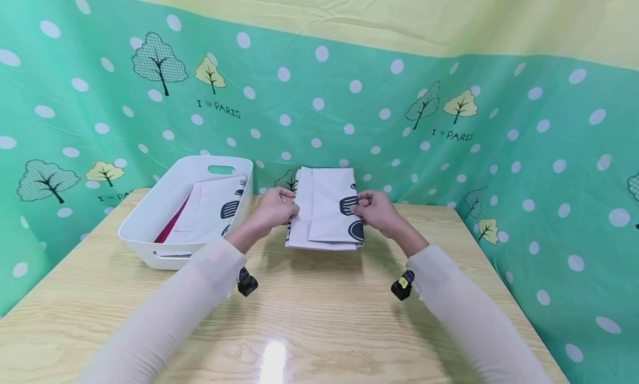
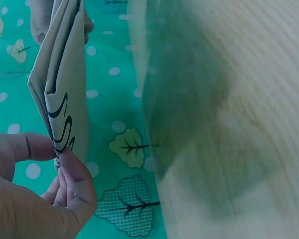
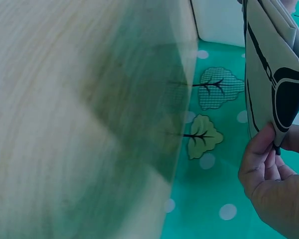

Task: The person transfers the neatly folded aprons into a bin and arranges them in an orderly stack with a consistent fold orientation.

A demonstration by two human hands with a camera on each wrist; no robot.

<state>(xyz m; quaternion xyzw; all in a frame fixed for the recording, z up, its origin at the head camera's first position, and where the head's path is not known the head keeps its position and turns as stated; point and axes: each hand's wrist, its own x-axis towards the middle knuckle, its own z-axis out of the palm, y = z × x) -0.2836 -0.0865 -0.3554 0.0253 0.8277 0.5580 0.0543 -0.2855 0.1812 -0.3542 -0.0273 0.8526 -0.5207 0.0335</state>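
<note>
A folded white cloth (image 1: 330, 206) with black kitchen-utensil prints is held up over the far part of the table, its broad face toward the head camera. My left hand (image 1: 275, 209) pinches its left side between thumb and fingers. On the opposite side, my right hand (image 1: 383, 213) grips the edge beside the printed spatula. From the left wrist, the cloth (image 2: 70, 114) appears edge-on with several stacked layers, and the left thumb and fingertips press its printed edge. The right wrist view has the right hand (image 3: 276, 186) pinching a lower corner.
At the left stands a white plastic basket (image 1: 142, 252) with handle slots. Inside lie another folded white printed cloth (image 1: 207, 206) and something dark red (image 1: 172, 220). A green polka-dot curtain (image 1: 319, 123) hangs behind and to the right of the wooden table (image 1: 319, 317).
</note>
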